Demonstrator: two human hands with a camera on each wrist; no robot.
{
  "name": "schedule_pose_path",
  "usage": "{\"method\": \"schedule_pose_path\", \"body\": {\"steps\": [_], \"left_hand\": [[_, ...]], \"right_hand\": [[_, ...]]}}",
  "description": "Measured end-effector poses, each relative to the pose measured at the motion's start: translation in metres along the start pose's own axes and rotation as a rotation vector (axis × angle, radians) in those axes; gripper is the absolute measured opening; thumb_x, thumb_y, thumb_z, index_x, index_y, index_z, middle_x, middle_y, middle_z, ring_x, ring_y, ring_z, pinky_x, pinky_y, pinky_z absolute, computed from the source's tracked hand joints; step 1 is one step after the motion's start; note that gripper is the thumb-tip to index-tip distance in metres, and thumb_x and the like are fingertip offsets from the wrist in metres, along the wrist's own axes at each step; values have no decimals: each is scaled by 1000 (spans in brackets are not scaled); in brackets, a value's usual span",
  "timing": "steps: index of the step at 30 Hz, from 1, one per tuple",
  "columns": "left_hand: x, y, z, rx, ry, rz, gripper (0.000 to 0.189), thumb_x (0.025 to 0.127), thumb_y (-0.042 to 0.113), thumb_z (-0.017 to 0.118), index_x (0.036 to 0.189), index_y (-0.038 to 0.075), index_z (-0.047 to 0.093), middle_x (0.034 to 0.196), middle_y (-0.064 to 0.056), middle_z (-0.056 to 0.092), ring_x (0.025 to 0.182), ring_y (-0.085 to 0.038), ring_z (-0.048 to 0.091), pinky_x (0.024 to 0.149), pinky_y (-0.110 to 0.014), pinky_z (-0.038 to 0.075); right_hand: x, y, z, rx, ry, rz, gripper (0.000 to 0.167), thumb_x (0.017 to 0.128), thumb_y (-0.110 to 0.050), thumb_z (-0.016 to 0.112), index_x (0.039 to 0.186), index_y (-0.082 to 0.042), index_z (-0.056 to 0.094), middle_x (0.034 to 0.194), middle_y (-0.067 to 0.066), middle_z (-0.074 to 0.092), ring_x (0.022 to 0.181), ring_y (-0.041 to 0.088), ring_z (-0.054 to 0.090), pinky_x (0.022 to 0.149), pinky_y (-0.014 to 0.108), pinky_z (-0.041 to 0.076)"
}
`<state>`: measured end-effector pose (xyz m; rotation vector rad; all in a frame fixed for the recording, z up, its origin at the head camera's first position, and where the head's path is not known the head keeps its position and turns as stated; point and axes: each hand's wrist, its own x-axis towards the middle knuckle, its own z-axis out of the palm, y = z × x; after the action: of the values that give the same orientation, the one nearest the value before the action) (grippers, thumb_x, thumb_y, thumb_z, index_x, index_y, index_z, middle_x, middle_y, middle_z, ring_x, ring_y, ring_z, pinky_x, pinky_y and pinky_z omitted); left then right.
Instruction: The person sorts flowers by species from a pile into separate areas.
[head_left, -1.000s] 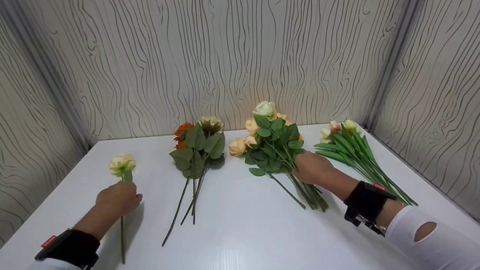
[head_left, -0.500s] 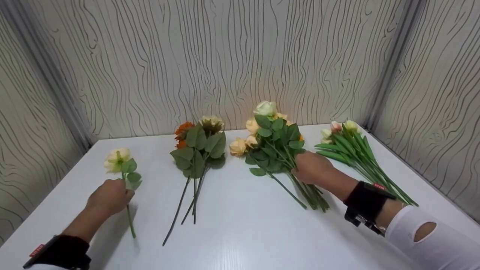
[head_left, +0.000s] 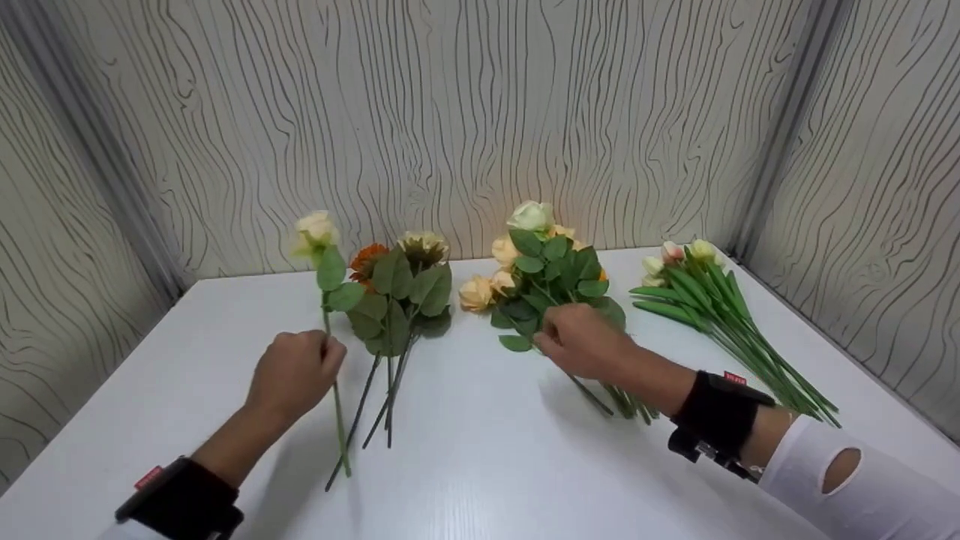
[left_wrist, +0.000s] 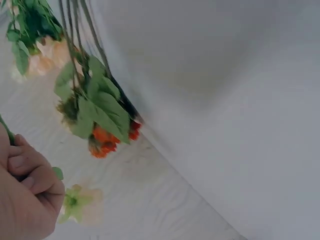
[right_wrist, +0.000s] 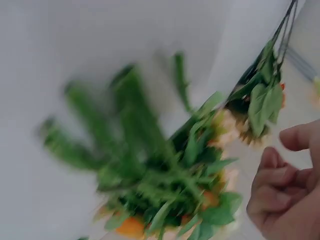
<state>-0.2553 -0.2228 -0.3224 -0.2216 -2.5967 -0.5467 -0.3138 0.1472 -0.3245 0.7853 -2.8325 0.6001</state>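
My left hand (head_left: 296,371) grips the green stem of a single cream rose (head_left: 316,227), held nearly upright above the table left of centre. In the left wrist view the curled fingers (left_wrist: 37,180) hide part of the stem, and the pale blossom shows below them. My right hand (head_left: 585,341) is over the stems of a bunch of peach and cream roses (head_left: 555,270) lying on the table. The right wrist view shows its fingers loosely bent, the thumb apart from them and nothing between. The bunch's cut stem ends (right_wrist: 127,95) are blurred there.
Between my hands lies a bunch of orange and cream flowers (head_left: 424,289) with dark stems, partly behind the held rose. Tulips (head_left: 712,300) lie at the right. The white table (head_left: 480,480) meets patterned panels (head_left: 480,127) at the back and sides.
My left hand has carried the cream rose up and to the right, and the blossom now points upward. My right hand has let go of the rose bunch and moved slightly left.
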Motion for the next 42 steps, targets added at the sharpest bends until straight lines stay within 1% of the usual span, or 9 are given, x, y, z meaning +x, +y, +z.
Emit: {"method": "schedule_pose_path", "body": {"steps": [6, 12, 17, 21, 25, 28, 35, 39, 42], "left_hand": [[3, 67, 25, -158, 71, 115, 40, 92, 6, 56, 55, 14, 44, 51, 7, 35, 46, -7, 35, 45, -21, 34], [6, 115, 43, -264, 129, 221, 36, 95, 8, 56, 59, 12, 50, 52, 7, 36, 48, -5, 34, 43, -17, 32], [7, 126, 51, -307, 203, 270, 36, 94, 6, 56, 59, 11, 48, 51, 6, 33, 47, -3, 31, 42, -16, 27], [7, 128, 55, -313, 172, 268, 37, 97, 9, 55, 61, 10, 48, 51, 5, 35, 47, -3, 31, 41, -16, 29], [6, 127, 53, -333, 106, 270, 37, 102, 15, 52, 65, 12, 51, 53, 6, 38, 48, -2, 33, 44, -17, 32], [4, 121, 47, -324, 81, 273, 36, 104, 18, 50, 68, 14, 52, 54, 8, 36, 49, -3, 31, 45, -19, 31], [-5, 81, 31, -247, 96, 208, 37, 103, 19, 52, 66, 16, 49, 54, 11, 32, 48, -2, 29, 45, -20, 29], [-11, 49, 22, -187, 126, 180, 39, 103, 16, 51, 65, 16, 45, 53, 12, 29, 47, -1, 25, 44, -20, 25], [-15, 28, 14, -132, 148, 153, 38, 103, 16, 51, 65, 15, 46, 52, 10, 29, 47, -2, 24, 44, -21, 24]], "right_hand": [[-13, -55, 15, 493, -140, -90, 19, 100, -22, 61, 97, -7, 71, 81, -1, 65, 72, 11, 55, 62, 25, 48], [-29, -93, 20, 975, -298, -44, 28, 101, -18, 58, 101, 9, 65, 73, -1, 56, 60, 8, 45, 54, 21, 40], [-34, -95, 22, 1106, -254, -14, 26, 99, -9, 58, 96, 17, 58, 65, -3, 49, 53, 7, 38, 49, 20, 33], [-35, -91, 24, 1092, -217, -44, 24, 98, -6, 58, 94, 17, 58, 64, -2, 49, 52, 6, 38, 49, 20, 34], [-35, -85, 23, 1032, -160, -63, 23, 98, -8, 61, 90, 14, 60, 63, -1, 48, 52, 5, 40, 49, 20, 35], [-32, -73, 18, 891, -80, -61, 24, 97, -12, 63, 88, 9, 63, 64, 0, 50, 55, 6, 44, 51, 21, 38], [-15, -16, 0, 254, 82, -4, 17, 94, -15, 67, 79, -8, 66, 70, 0, 61, 64, 12, 52, 58, 27, 47], [-9, 22, -10, -112, 80, -2, 19, 94, -12, 65, 76, -7, 62, 66, 3, 57, 60, 14, 51, 56, 31, 45], [-10, 44, -13, -277, 11, 24, 23, 90, -5, 61, 68, -8, 55, 62, 4, 50, 56, 14, 44, 51, 30, 39]]}}
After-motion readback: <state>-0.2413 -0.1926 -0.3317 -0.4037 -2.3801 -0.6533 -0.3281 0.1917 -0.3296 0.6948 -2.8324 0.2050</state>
